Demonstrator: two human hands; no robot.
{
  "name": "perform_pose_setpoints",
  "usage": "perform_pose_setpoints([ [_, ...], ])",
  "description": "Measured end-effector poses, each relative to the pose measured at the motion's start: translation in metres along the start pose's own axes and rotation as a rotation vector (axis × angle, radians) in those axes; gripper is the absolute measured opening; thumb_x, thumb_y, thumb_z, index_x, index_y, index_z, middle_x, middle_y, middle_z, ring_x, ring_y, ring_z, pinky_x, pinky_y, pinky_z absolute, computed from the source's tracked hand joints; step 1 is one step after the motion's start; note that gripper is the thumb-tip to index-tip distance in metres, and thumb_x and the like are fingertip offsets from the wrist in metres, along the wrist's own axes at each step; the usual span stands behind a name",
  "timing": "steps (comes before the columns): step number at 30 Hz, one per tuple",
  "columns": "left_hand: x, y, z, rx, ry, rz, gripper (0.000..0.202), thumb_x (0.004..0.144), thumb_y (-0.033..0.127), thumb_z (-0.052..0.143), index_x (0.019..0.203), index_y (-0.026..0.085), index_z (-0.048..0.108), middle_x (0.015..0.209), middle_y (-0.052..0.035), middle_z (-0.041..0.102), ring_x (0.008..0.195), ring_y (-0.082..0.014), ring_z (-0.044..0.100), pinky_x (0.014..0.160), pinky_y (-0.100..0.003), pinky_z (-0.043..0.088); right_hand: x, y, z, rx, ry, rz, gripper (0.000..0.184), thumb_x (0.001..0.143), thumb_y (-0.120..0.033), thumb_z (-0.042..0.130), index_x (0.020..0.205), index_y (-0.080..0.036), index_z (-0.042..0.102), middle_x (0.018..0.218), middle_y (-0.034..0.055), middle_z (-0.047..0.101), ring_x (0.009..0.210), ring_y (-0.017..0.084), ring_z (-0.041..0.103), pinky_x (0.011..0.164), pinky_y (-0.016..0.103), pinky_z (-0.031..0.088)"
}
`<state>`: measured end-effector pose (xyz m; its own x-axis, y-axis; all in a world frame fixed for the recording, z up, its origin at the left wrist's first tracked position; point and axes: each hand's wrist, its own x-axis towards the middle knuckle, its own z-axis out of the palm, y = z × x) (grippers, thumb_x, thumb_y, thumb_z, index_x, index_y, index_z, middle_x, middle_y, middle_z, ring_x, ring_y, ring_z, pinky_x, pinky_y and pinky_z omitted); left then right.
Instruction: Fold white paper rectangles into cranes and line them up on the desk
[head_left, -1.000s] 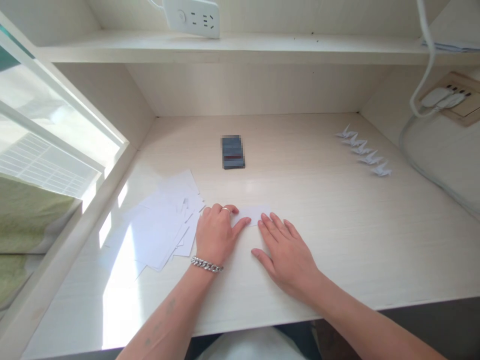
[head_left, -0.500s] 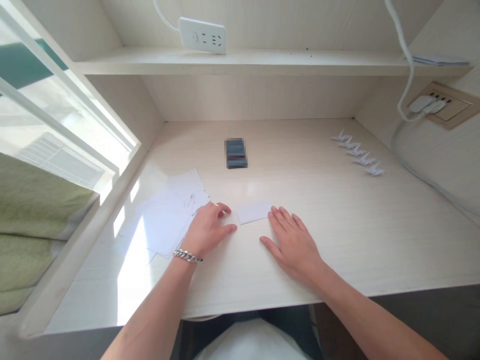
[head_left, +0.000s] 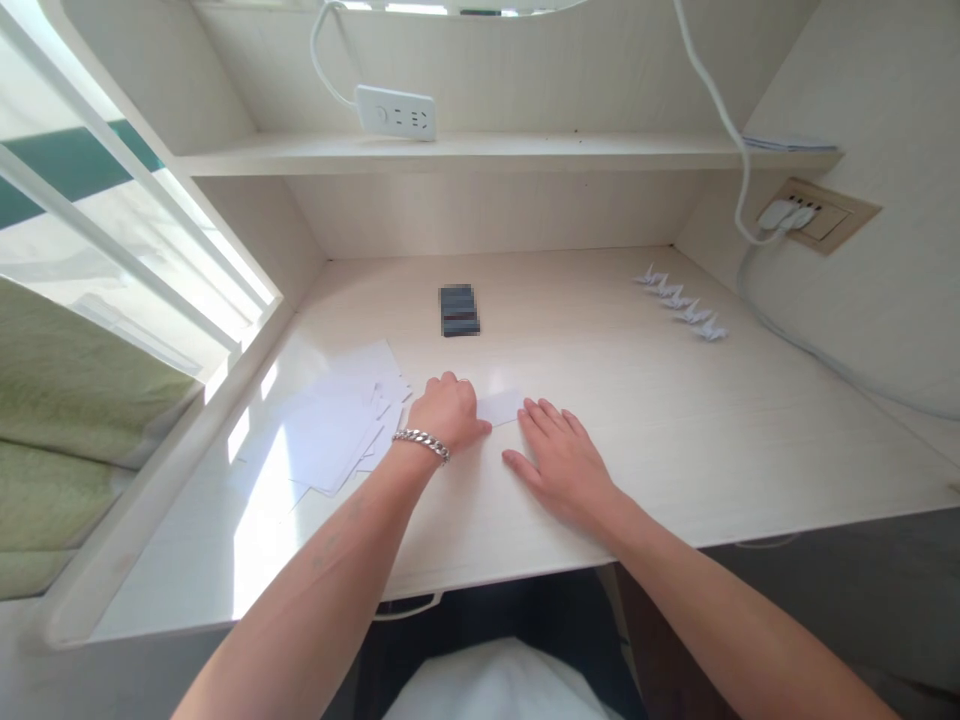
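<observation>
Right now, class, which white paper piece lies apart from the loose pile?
The small white paper rectangle between the left hand and right hand; the other white sheets overlap.

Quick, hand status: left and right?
Left hand: curled at the left edge of the small paper; grip cannot be told.
Right hand: open, flat on the desk, holding nothing.
</observation>
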<state>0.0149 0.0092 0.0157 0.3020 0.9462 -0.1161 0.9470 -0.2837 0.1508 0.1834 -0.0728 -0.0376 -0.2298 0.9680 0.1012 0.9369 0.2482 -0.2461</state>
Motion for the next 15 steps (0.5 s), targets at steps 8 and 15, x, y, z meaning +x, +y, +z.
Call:
perform_pose_setpoints([
  [8, 0.005, 0.002, 0.001, -0.214, 0.028, -0.002, 0.039, 0.063, 0.029, 0.07, 0.1, 0.02, 0.065, 0.092, -0.0105, 0.07, 0.08, -0.0262, 0.064, 0.064, -0.033, 0.047, 0.001, 0.008, -0.001, 0.124, 0.12, -0.041, 0.051, 0.093, -0.045, 0.044, 0.13, -0.012, 0.054, 0.145, 0.0179, 0.046, 0.137, 0.03, 0.037, 0.111, 0.048, 0.029],
  [15, 0.007, -0.017, 0.004, -0.606, 0.037, 0.17, 0.015, 0.066, 0.031, 0.067, 0.075, 0.021, 0.07, 0.069, -0.0015, 0.068, 0.068, -0.0193, 0.062, 0.061, -0.028, 0.043, 0.051, 0.018, -0.031, 0.524, 0.199, -0.044, 0.036, 0.084, -0.032, 0.059, 0.117, -0.019, 0.064, 0.122, 0.0087, 0.066, 0.112, 0.022, 0.059, 0.095, 0.035, 0.044],
])
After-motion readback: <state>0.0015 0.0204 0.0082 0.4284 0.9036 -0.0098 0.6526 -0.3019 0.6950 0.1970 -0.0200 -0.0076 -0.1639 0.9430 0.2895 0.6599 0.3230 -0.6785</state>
